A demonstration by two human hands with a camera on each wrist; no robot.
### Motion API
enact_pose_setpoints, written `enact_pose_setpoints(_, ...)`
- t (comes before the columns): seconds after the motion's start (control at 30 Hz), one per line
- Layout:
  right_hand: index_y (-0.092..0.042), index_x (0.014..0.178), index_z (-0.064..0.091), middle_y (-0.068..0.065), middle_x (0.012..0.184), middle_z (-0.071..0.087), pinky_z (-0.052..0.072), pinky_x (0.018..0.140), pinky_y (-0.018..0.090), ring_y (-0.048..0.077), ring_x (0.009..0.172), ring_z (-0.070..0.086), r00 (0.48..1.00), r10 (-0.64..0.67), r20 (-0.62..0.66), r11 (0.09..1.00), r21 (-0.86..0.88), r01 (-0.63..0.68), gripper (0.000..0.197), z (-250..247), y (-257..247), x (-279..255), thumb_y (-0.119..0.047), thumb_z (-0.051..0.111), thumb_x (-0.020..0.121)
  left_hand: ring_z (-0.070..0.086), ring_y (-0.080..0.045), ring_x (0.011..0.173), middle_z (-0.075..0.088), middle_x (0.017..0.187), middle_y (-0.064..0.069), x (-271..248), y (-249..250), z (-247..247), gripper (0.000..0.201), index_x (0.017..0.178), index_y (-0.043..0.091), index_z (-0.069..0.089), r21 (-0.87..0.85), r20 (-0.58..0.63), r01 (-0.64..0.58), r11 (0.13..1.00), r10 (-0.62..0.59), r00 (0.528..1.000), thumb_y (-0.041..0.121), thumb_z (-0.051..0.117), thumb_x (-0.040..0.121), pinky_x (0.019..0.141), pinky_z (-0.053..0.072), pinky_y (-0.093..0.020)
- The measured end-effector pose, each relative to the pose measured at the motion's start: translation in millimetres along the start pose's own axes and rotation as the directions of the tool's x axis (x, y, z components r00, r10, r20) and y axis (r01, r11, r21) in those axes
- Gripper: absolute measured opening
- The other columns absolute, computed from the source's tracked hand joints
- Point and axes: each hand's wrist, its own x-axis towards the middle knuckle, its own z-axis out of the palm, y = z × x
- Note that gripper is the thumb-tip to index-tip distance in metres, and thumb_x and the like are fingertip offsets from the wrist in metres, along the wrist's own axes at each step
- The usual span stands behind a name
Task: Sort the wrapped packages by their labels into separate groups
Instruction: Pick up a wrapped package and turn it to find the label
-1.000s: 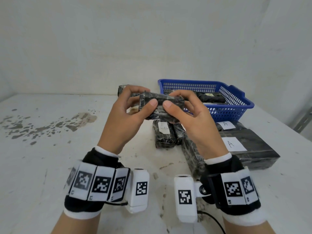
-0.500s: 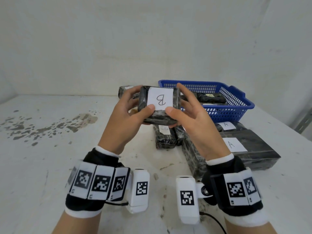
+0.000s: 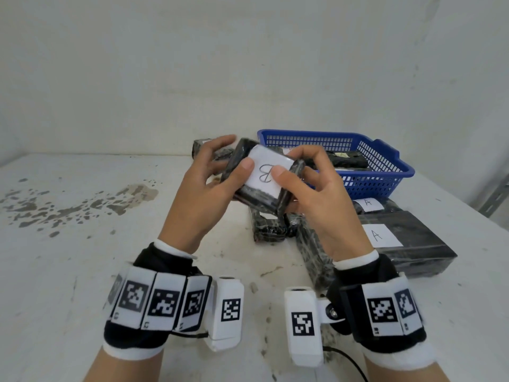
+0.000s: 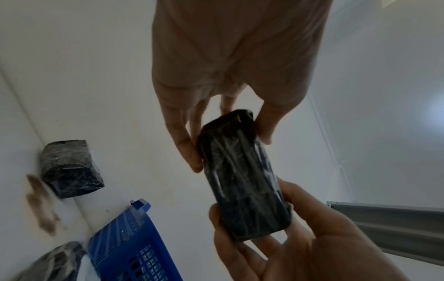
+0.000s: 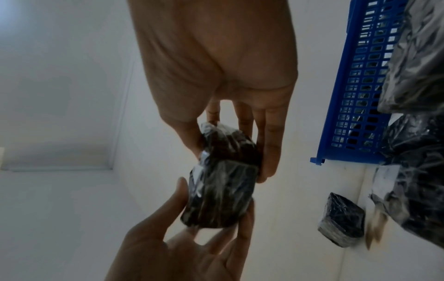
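A small black wrapped package with a white label marked B is held up above the table by both hands. My left hand grips its left end, thumb on the label side and fingers behind. My right hand grips the right end the same way. The left wrist view shows the package end on between the two hands, and so does the right wrist view. Two black packages labelled A lie at the right. More small packages lie on the table under my hands.
A blue plastic basket stands at the back right with wrapped packages inside. One lone package sits near the back wall, left of the basket. The white table has brown stains at the left.
Both hands turned the package from edge-on to label-up, showing the B. It has since rotated and tilted, and the hands have shifted slightly around its ends.
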Motion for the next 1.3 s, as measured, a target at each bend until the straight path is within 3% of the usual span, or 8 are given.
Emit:
enact_pose_setpoints(0.13, -0.018, 0.097, 0.052, 0.013, 0.102, 0.067, 0.061, 0.06, 0.041, 0.015, 0.08, 0.073, 0.999, 0.032, -0.022, 0.999, 0.04, -0.032, 0.015, -2.1, -1.2, -0.7, -0.021, 0.067, 0.094, 0.073, -0.018, 0.085, 0.074, 0.097, -0.012, -0.1, 0.8, 1.2, 0.051, 0.123, 0.005, 0.054, -0.045, 0.038, 0.14, 0.989, -0.139, 0.99, 0.028, 0.071, 0.081, 0.076, 0.06, -0.028)
enact_pose_setpoints(0.27, -0.021, 0.105, 0.055, 0.006, 0.105, 0.07, 0.063, 0.07, 0.048, 0.019, 0.085, 0.074, 1.0, -0.007, -0.03, 0.999, -0.054, 0.006, 0.022, -1.8, 2.5, 0.5, -0.022, 0.072, 0.091, 0.071, -0.017, 0.082, 0.071, 0.099, -0.012, -2.1, 2.3, 1.4, 0.03, 0.116, 0.019, 0.058, -0.013, 0.036, 0.083, 0.996, -0.083, 0.996, 0.024, 0.066, 0.088, 0.071, 0.06, -0.027)
enact_pose_setpoints(0.37, -0.031, 0.125, 0.059, -0.001, 0.104, 0.072, 0.062, 0.076, 0.04, 0.019, 0.088, 0.074, 0.999, -0.041, -0.029, 0.991, -0.129, 0.037, 0.034, -2.1, 5.8, 2.6, -0.024, 0.069, 0.093, 0.071, -0.023, 0.092, 0.07, 0.108, -0.014, -1.2, 0.1, 0.2, 0.044, 0.125, 0.014, 0.053, -0.02, 0.046, 0.135, 0.991, -0.134, 0.99, 0.022, 0.069, 0.085, 0.075, 0.061, -0.03)
enact_pose_setpoints(0.6, -0.045, 0.113, 0.066, -0.02, 0.102, 0.073, 0.046, 0.078, 0.019, -0.004, 0.087, 0.066, 1.0, 0.024, 0.015, 0.987, -0.157, -0.021, 0.045, 0.9, -1.4, -0.1, -0.067, 0.056, 0.075, 0.067, -0.015, 0.097, 0.067, 0.107, 0.004, -2.4, 1.9, -1.9, 0.041, 0.107, 0.022, 0.059, 0.088, -0.008, -0.057, 0.995, 0.058, 0.998, 0.008, 0.079, 0.074, 0.085, 0.058, -0.037)
enact_pose_setpoints(0.73, -0.042, 0.1, 0.067, -0.023, 0.082, 0.073, 0.046, 0.074, 0.02, -0.008, 0.069, 0.061, 0.999, 0.042, -0.011, 0.99, -0.138, -0.043, 0.008, -0.2, -2.2, 0.0, -0.043, 0.064, 0.092, 0.063, -0.005, 0.107, 0.068, 0.111, 0.008, -3.9, 2.4, -0.1, 0.049, 0.115, 0.03, 0.062, 0.187, 0.074, -0.118, 0.975, 0.105, 0.992, 0.026, 0.081, 0.071, 0.1, 0.05, -0.034)
enact_pose_setpoints(0.97, -0.037, 0.113, 0.067, -0.005, 0.109, 0.075, 0.061, 0.079, 0.036, 0.011, 0.103, 0.07, 0.997, 0.058, 0.042, 0.996, -0.076, -0.055, 0.025, -2.6, -0.6, -0.7, -0.031, 0.072, 0.089, 0.065, -0.014, 0.11, 0.068, 0.115, 0.004, -4.1, 3.3, 0.4, 0.054, 0.122, 0.031, 0.062, 0.103, 0.01, -0.063, 0.993, 0.062, 0.998, 0.049, 0.07, 0.072, 0.098, 0.052, -0.042)
enact_pose_setpoints(1.17, -0.046, 0.104, 0.067, -0.008, 0.108, 0.076, 0.055, 0.093, 0.033, 0.011, 0.109, 0.068, 0.997, 0.027, 0.072, 0.994, -0.11, -0.019, 0.024, 0.1, -1.1, -2.3, -0.037, 0.077, 0.085, 0.066, -0.006, 0.101, 0.07, 0.109, 0.002, -3.1, 3.0, -0.6, 0.027, 0.114, 0.029, 0.066, 0.08, -0.005, -0.045, 0.996, 0.046, 0.999, 0.031, 0.067, 0.087, 0.089, 0.055, -0.03)
enact_pose_setpoints(1.3, -0.053, 0.095, 0.067, -0.008, 0.105, 0.077, 0.054, 0.092, 0.031, 0.012, 0.101, 0.071, 0.998, 0.022, 0.052, 0.994, -0.111, -0.016, 0.022, 0.3, -1.2, -1.7, -0.039, 0.077, 0.082, 0.067, -0.021, 0.103, 0.069, 0.108, -0.004, -3.8, 4.5, -1.1, 0.013, 0.101, 0.032, 0.068, 0.041, -0.017, 0.006, 0.999, -0.005, 1.0, 0.028, 0.067, 0.088, 0.084, 0.059, -0.042)
